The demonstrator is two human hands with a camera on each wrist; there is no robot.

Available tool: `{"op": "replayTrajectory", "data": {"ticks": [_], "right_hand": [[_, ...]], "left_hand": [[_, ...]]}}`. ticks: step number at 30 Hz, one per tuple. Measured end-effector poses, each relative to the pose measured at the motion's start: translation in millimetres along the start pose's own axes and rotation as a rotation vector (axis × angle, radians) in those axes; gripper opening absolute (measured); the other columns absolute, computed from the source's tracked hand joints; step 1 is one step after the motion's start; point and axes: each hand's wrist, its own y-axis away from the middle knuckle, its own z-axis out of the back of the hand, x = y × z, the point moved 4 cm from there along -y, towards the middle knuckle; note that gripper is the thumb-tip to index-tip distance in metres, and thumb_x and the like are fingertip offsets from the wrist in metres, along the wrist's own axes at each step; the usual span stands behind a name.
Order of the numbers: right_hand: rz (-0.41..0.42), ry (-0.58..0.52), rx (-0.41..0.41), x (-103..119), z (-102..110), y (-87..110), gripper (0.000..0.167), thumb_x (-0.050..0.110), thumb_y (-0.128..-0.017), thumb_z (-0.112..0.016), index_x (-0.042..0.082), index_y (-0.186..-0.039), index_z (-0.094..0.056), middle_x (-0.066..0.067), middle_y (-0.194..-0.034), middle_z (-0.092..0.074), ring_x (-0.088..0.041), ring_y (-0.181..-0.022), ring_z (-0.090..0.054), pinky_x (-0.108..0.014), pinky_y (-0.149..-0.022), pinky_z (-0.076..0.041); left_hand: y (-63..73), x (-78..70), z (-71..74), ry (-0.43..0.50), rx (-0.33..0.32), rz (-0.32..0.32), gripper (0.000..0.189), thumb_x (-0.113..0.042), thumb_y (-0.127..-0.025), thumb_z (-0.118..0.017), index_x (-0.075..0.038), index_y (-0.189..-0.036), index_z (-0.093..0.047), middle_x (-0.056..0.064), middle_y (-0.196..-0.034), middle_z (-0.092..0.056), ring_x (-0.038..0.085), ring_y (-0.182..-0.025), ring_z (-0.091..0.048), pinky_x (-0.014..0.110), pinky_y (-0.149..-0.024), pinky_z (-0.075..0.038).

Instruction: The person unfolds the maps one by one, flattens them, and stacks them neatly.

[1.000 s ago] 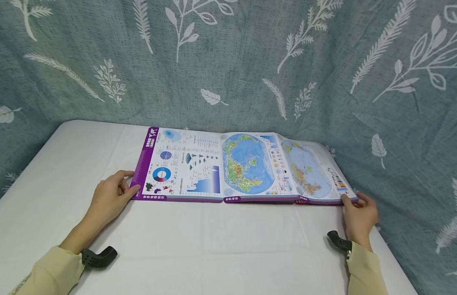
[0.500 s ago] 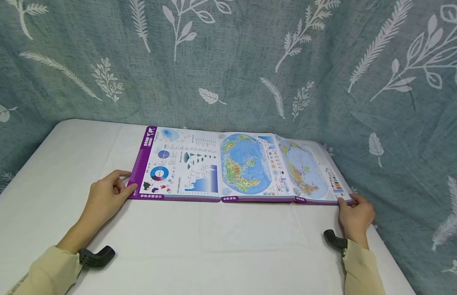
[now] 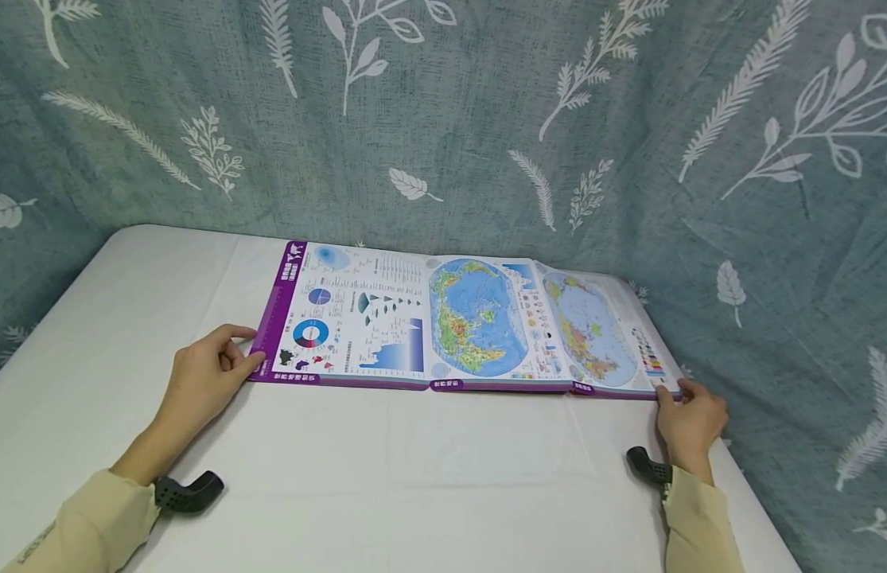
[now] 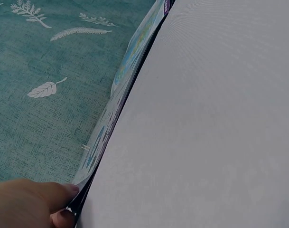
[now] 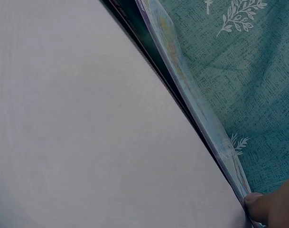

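Observation:
A folding world map (image 3: 479,318) lies across the far part of the table, spread into three panels with purple edging. Charts fill its left panel, while the middle and right panels carry world maps. At the lower left corner, my left hand (image 3: 207,382) pinches the purple border between thumb and fingers; the left wrist view shows the thumb (image 4: 63,192) on top of the edge. My right hand (image 3: 692,422) grips the lower right corner, thumb (image 5: 254,198) on the printed face. The right panel slopes slightly, and the right wrist view shows a dark gap between the map's layers.
The table is covered with a white cloth (image 3: 414,477) that has faint creases. Right behind the map hangs a green curtain (image 3: 472,119) with white leaf prints, which also runs down the table's right side. Black wrist devices (image 3: 188,492) sit at both cuffs.
The map and both hands have shifted slightly to the left. The gap under the front edge of the middle panel looks narrower. Both hands keep hold of the same corners.

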Motion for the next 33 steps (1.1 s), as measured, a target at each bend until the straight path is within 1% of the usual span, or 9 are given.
{"op": "replayTrajectory", "data": {"ticks": [5, 9, 12, 16, 22, 25, 30, 33], "right_hand": [[-0.004, 0.002, -0.001, 0.5, -0.9, -3.0, 0.048, 0.017, -0.105, -0.057, -0.010, -0.144, -0.054, -0.034, -0.133, -0.042, -0.050, -0.131, -0.033, -0.062, -0.106, -0.027], [-0.012, -0.009, -0.009, 1.1, -1.3, -5.4, 0.047, 0.017, -0.105, -0.057, -0.009, -0.144, -0.054, -0.035, -0.137, -0.042, -0.050, -0.133, -0.033, -0.062, -0.107, -0.027], [-0.007, -0.019, -0.022, 1.6, -1.7, -5.6, 0.046, 0.016, -0.105, -0.057, -0.010, -0.142, -0.055, -0.035, -0.135, -0.043, -0.050, -0.132, -0.034, -0.061, -0.106, -0.027], [0.012, -0.026, -0.044, 2.0, -3.1, -5.9, 0.044, 0.015, -0.104, -0.059, -0.010, -0.140, -0.057, -0.033, -0.129, -0.046, -0.050, -0.130, -0.036, -0.061, -0.103, -0.028], [0.008, -0.021, -0.043, 1.8, -6.8, -6.2, 0.046, 0.019, -0.104, -0.058, -0.010, -0.141, -0.056, -0.034, -0.132, -0.045, -0.050, -0.130, -0.036, -0.061, -0.104, -0.027], [0.029, -0.021, -0.060, 1.8, -7.1, -6.1, 0.049, 0.023, -0.104, -0.058, -0.011, -0.140, -0.057, -0.034, -0.129, -0.048, -0.051, -0.130, -0.036, -0.062, -0.106, -0.027], [0.092, -0.040, -0.117, 3.3, -4.3, -3.8, 0.050, 0.027, -0.104, -0.058, -0.012, -0.136, -0.059, -0.034, -0.123, -0.054, -0.052, -0.129, -0.039, -0.062, -0.107, -0.026], [0.148, -0.061, -0.148, 7.7, -1.2, -0.6, 0.050, 0.026, -0.102, -0.062, -0.012, -0.135, -0.061, -0.035, -0.122, -0.057, -0.053, -0.127, -0.041, -0.061, -0.108, -0.026]], "left_hand": [[-0.7, 1.1, -1.9, 0.006, 0.014, 0.017, 0.038, -0.020, -0.096, -0.079, 0.000, -0.127, -0.068, 0.003, -0.074, -0.058, 0.015, -0.067, -0.046, 0.025, -0.058, -0.034], [-1.4, 0.9, -3.0, 0.006, 0.010, 0.008, 0.037, -0.019, -0.096, -0.079, -0.001, -0.126, -0.069, 0.003, -0.074, -0.057, 0.015, -0.067, -0.046, 0.026, -0.059, -0.034], [-2.2, 0.7, -3.3, 0.006, 0.002, -0.006, 0.034, -0.017, -0.095, -0.079, -0.002, -0.124, -0.070, 0.003, -0.073, -0.055, 0.015, -0.066, -0.045, 0.026, -0.060, -0.033], [-3.5, 1.2, -3.9, 0.002, -0.004, -0.009, 0.033, -0.017, -0.095, -0.080, -0.003, -0.122, -0.070, 0.003, -0.073, -0.055, 0.015, -0.067, -0.045, 0.027, -0.061, -0.033], [-4.0, 4.7, -4.5, 0.015, 0.006, 0.001, 0.035, -0.022, -0.097, -0.078, -0.002, -0.123, -0.070, 0.003, -0.075, -0.056, 0.014, -0.067, -0.045, 0.026, -0.060, -0.032], [-3.0, 6.0, -3.1, 0.013, 0.002, 0.006, 0.033, -0.022, -0.097, -0.078, -0.003, -0.123, -0.070, 0.003, -0.075, -0.056, 0.014, -0.067, -0.045, 0.026, -0.060, -0.033], [-2.1, 7.6, -1.4, 0.012, -0.008, 0.000, 0.029, -0.020, -0.097, -0.077, -0.004, -0.121, -0.071, 0.003, -0.075, -0.057, 0.014, -0.066, -0.045, 0.026, -0.060, -0.033], [-1.9, 7.9, -0.9, 0.010, -0.010, -0.005, 0.027, -0.018, -0.097, -0.077, -0.004, -0.119, -0.072, 0.003, -0.075, -0.057, 0.014, -0.066, -0.045, 0.025, -0.060, -0.033]]}}
